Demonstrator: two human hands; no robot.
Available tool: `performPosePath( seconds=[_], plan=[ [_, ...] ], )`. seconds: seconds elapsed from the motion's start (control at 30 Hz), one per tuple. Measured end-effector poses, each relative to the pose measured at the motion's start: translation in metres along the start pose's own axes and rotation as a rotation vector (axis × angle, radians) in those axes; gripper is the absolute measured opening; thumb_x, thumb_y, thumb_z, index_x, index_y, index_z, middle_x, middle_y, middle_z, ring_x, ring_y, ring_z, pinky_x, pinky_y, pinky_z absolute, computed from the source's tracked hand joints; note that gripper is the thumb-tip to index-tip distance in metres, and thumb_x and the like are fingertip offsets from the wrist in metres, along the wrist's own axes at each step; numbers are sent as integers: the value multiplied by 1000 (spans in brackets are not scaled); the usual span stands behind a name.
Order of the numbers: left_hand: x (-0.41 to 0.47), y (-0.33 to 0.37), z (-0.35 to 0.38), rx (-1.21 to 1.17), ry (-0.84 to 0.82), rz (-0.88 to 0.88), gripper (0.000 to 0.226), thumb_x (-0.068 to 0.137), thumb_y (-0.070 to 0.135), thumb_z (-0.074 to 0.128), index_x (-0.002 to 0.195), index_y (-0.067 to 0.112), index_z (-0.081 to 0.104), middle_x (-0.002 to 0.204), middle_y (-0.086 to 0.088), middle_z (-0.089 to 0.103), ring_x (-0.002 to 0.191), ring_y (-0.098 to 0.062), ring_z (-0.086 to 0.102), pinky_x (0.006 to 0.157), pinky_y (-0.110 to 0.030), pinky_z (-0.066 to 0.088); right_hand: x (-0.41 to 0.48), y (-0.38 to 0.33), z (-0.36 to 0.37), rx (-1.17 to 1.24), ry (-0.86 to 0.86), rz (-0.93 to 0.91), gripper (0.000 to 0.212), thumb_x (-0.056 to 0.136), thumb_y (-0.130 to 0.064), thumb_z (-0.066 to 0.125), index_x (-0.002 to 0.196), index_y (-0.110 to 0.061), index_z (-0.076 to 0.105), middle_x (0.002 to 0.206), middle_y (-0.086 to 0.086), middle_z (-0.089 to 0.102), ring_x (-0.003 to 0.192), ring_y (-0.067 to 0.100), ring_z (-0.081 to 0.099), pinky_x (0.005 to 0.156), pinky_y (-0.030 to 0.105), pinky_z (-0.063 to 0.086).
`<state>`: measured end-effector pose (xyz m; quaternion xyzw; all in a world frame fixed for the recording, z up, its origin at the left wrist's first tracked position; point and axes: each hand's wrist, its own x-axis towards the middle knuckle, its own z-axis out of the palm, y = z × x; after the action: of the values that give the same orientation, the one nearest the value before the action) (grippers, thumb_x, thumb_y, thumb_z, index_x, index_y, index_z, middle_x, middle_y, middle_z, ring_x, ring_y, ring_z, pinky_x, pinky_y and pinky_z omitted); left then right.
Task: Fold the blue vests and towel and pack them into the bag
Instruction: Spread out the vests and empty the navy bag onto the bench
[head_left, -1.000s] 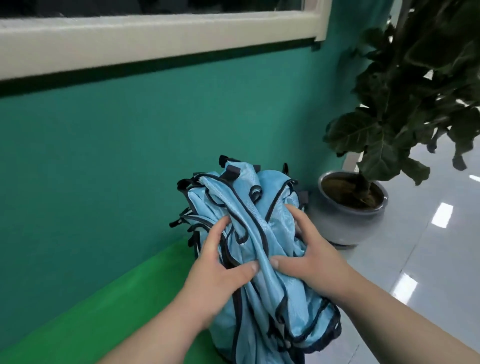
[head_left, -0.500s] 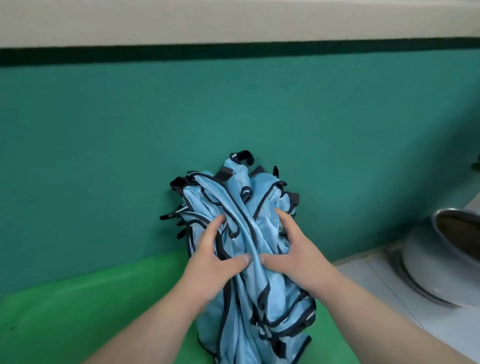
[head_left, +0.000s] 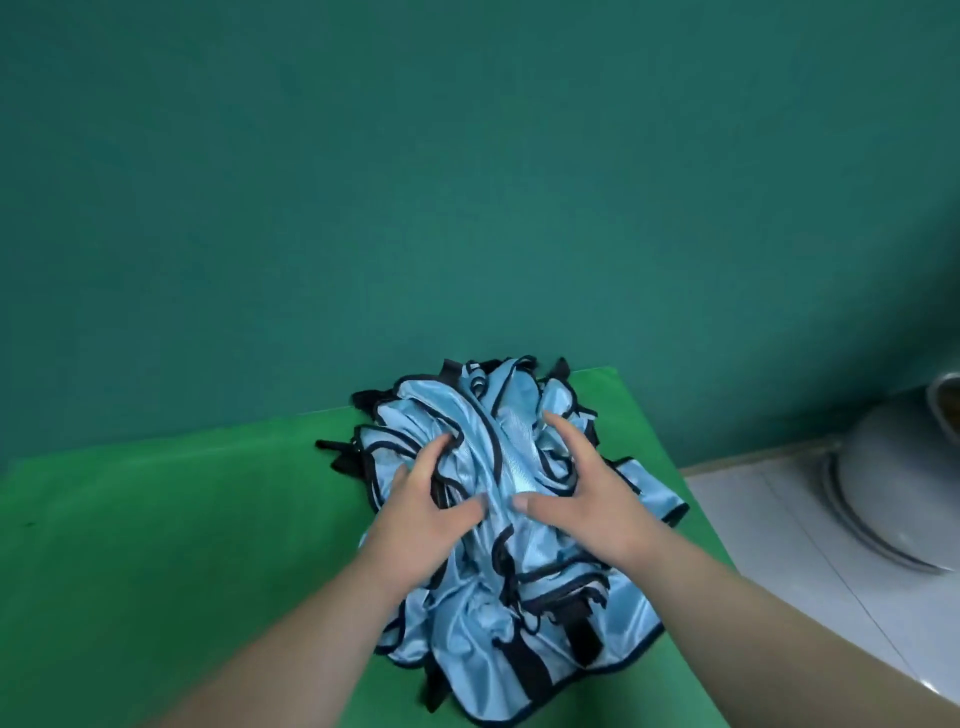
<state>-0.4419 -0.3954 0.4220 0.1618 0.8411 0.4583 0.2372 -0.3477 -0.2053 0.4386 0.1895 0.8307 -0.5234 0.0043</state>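
Worktop (head_left: 156, 519) in bright green is running up to a teal wall (head_left: 467, 208), and the blue vests (head_left: 511, 462) are lying bunched on it near its far right corner. My left grip (head_left: 426, 514) and right grip (head_left: 587, 499) are clutching the bundle, fingers curling into fabric, thumbs nearly meeting. White floor tiles (head_left: 779, 519) and a pale pot (head_left: 893, 483) are showing rightward.

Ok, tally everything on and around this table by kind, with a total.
hands: 2, left hand and right hand
heap of blue vests: 1, single vests not countable
green table: 1
grey pot: 1
total: 5
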Motion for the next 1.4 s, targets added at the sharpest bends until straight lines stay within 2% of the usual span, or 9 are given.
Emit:
performPosePath(
  seconds=[0.07,0.1,0.2,0.43,0.7,0.87,1.07,1.27,1.4],
  plan=[
    [-10,8,-9,102,18,16,77,83,49,70,141,64,21,155,2,28,103,-17,65,73,-23,51,-9,-2,-9,10,23,17,98,78,-50,81,151,-54,16,150,-28,24,136,0,25,114,32,27],
    [-16,14,-13,150,33,27,76,83,51,70,139,65,22,159,4,20,119,-26,60,86,-31,55,-14,-3,-13,22,37,26,98,77,-51,81,150,-55,16,154,-26,24,139,3,27,117,36,28],
    [-40,39,-18,205,66,73,74,81,57,71,142,59,29,162,19,-2,152,-18,14,115,-42,31,-35,-5,-28,24,86,26,99,74,-53,82,149,-58,17,156,-23,29,142,5,32,116,39,34],
    [-95,96,-12,101,-92,238,66,79,51,76,134,58,41,150,28,20,139,2,29,110,-24,26,-113,-29,-59,48,151,52,99,65,-55,80,142,-63,19,147,-19,40,137,2,39,111,39,41],
    [-171,148,3,55,-284,350,66,79,41,80,134,51,45,140,20,34,131,1,38,117,-39,34,-258,-63,-98,124,403,138,94,78,-30,85,143,-56,22,145,-9,44,131,8,46,105,43,48],
    [-230,164,43,100,-496,444,68,63,61,73,123,65,42,138,18,36,131,0,39,114,-43,38,-365,-55,-88,144,583,238,98,78,-30,84,153,-43,22,144,-11,45,129,7,48,104,40,48],
    [-279,173,128,192,-729,517,66,77,40,81,124,60,40,138,19,36,129,-1,39,115,-42,38,-474,12,-86,229,713,426,98,78,-33,83,153,-47,20,143,-12,45,129,6,48,104,39,48],
    [-293,159,260,307,-981,468,67,77,41,80,119,72,36,139,28,34,131,4,38,114,-37,38,-546,126,-103,367,811,638,97,68,-45,81,146,-56,25,135,-24,49,125,-3,49,104,41,49],
    [-289,149,344,418,-1116,446,69,78,43,79,129,62,37,138,25,34,130,3,38,113,-30,36,-575,197,-109,445,846,757,93,71,-40,82,145,-56,28,134,-23,51,120,-5,53,98,34,53]
  ],
)
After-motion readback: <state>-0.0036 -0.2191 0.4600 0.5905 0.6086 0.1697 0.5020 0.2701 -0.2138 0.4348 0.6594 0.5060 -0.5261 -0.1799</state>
